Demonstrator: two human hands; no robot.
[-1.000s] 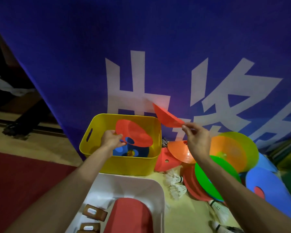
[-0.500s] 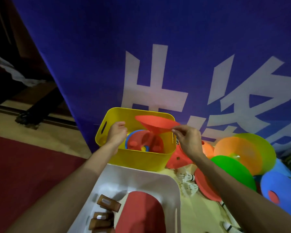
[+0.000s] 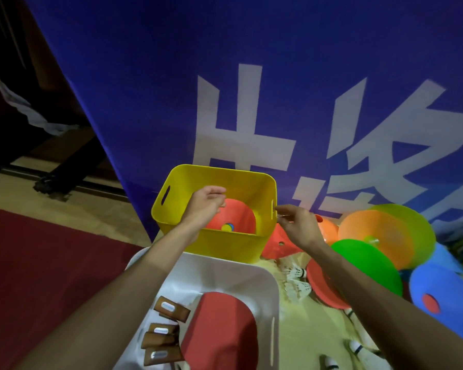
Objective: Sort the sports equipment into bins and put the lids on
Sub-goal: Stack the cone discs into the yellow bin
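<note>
Behind both hands, a blue banner (image 3: 150, 84) with white characters, hanging down to the floor and closing off the far side. Nearest the body, under the forearms, a white bin (image 3: 225, 271) holding red paddles (image 3: 222, 332) with wooden handles. Beneath the left hand (image 3: 203, 206), a yellow bin (image 3: 214, 244), rim open, red disc cone (image 3: 238, 217) lying flat inside. Right of the right hand (image 3: 297, 225), loose disc cones (image 3: 374, 236) overlapping in a pile, crowding that side. Below that hand, shuttlecocks (image 3: 297, 273) on pale floor. Left hand over the bin, fingers loosely curled, empty. Right hand at the bin's right rim, thumb and fingers slightly apart, holding nothing.
</note>
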